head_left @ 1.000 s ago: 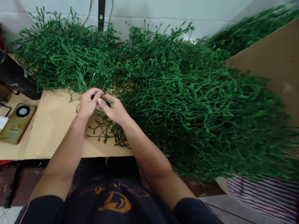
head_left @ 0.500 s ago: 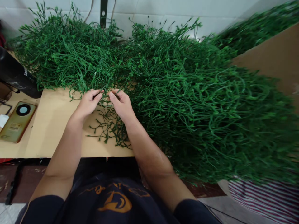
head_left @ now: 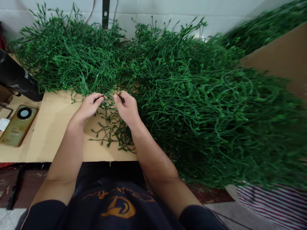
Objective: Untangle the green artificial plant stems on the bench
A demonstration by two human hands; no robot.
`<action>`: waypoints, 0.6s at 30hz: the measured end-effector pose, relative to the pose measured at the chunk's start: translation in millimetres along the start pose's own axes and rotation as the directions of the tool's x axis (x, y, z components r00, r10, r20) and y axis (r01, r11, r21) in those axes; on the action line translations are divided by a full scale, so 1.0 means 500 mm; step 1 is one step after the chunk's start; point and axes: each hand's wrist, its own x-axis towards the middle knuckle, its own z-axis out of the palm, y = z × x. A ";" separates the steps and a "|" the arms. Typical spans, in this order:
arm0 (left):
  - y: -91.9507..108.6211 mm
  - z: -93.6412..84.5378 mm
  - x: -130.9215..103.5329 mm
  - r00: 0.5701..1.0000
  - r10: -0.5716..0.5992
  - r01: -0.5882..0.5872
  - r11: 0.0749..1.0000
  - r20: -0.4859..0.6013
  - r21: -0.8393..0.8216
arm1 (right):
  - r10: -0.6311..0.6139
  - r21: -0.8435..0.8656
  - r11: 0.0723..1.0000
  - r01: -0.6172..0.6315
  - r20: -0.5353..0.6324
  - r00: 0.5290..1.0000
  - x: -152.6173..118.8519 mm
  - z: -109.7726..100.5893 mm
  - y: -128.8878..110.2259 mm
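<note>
Over the flat tan bench (head_left: 54, 127), the bare left hand (head_left: 91, 104) pinches what appears to be a thin green plastic stem (head_left: 109, 94), probably light, bendy and best held along its slim shaft, while the bare right hand (head_left: 127, 108), seemingly pinching it too, adjoins a tangled green heap (head_left: 203, 105).

At my two o'clock, smooth, plastic-looking stems (head_left: 203, 105); at ten, a matt bottle (head_left: 18, 76); at twelve, glossy tiles (head_left: 153, 8)
</note>
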 end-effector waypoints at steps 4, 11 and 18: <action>-0.005 0.001 0.003 0.999 0.005 -0.004 1.000 -0.041 0.020 | 0.006 -0.006 1.000 -0.006 -0.007 1.000 0.000 -0.005 -0.004; -0.012 0.004 0.008 0.995 -0.031 0.023 0.996 -0.092 -0.085 | 0.015 0.035 0.999 -0.016 0.041 0.999 -0.006 -0.004 -0.006; -0.011 0.000 0.011 0.973 -0.017 -0.004 0.996 -0.231 -0.091 | 0.024 -0.057 0.998 -0.008 0.280 0.960 -0.014 0.000 -0.009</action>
